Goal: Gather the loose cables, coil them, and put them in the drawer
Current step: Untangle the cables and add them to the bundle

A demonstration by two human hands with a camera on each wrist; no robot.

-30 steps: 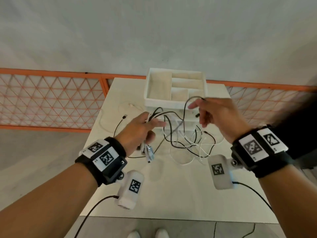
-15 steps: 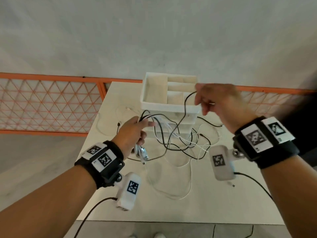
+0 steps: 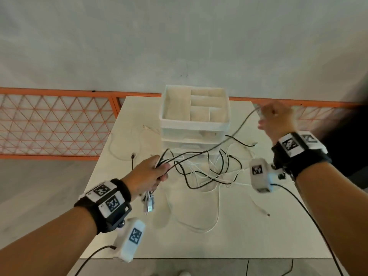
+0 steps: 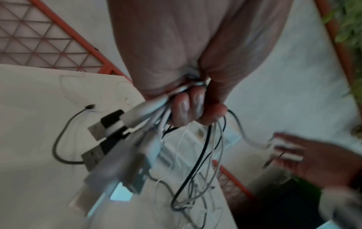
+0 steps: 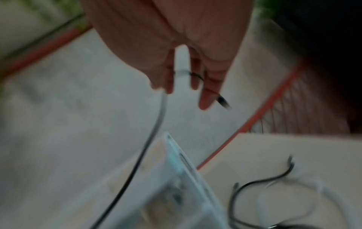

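My left hand (image 3: 157,172) grips a bundle of black and white cables (image 3: 199,170) above the white table (image 3: 229,246). Their USB plugs (image 3: 149,204) hang below the fist; in the left wrist view the plugs (image 4: 109,139) fan out beneath the curled fingers (image 4: 188,108). My right hand (image 3: 266,118) is raised to the right of the white drawer unit (image 3: 195,124) and pinches one black cable (image 3: 239,128), which runs taut down to the left hand. In the blurred right wrist view that black cable (image 5: 152,131) crosses the fingers (image 5: 207,93). The unit's top tray is empty.
A thin white cable (image 3: 119,148) and a black cable end (image 3: 133,156) lie on the table's left side. Another black cable end (image 3: 245,144) and a white cable (image 3: 260,208) lie on the right. An orange lattice fence (image 3: 55,124) runs behind the table.
My right hand has moved up and to the right, drawing the black cable out taut from the tangle. The left hand keeps its grip on the bundle in nearly the same place.
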